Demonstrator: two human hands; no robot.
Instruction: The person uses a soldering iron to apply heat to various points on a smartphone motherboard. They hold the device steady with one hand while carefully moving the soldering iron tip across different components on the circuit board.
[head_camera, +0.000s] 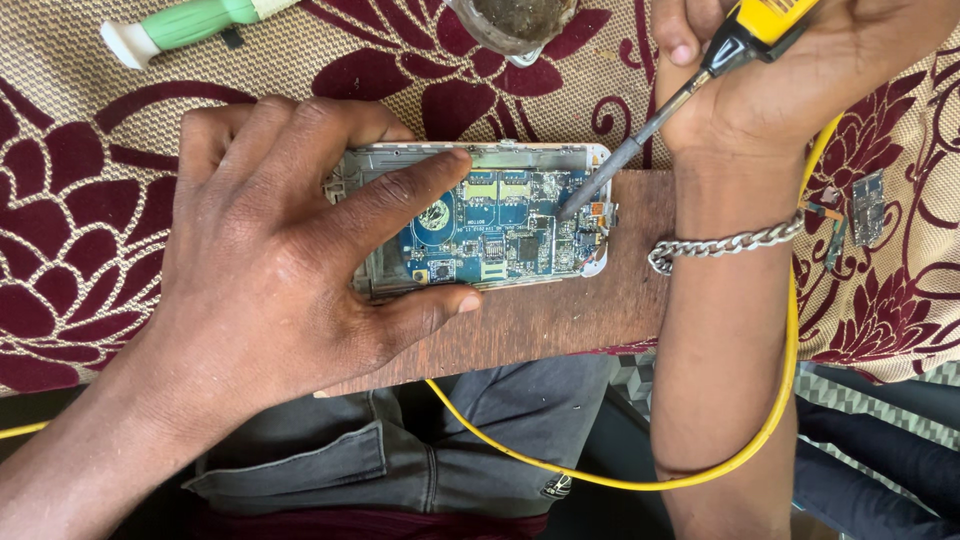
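Note:
An opened phone (520, 215) with a bare blue circuit board lies on a brown wooden board (560, 315). My left hand (270, 250) lies flat over the phone's left half, index finger along its top edge and thumb against its lower edge, pinning it down. My right hand (790, 70) grips a yellow-handled soldering iron (650, 125). Its grey tip touches the circuit board near the phone's right end. A chain bracelet (725, 243) hangs on my right wrist.
The iron's yellow cord (770, 420) loops down over grey trousers. A maroon and beige floral cloth (80, 180) covers the surface. A green and white handled tool (190, 22) lies top left, a small round container (512, 22) at top centre, small circuit pieces (868, 208) at right.

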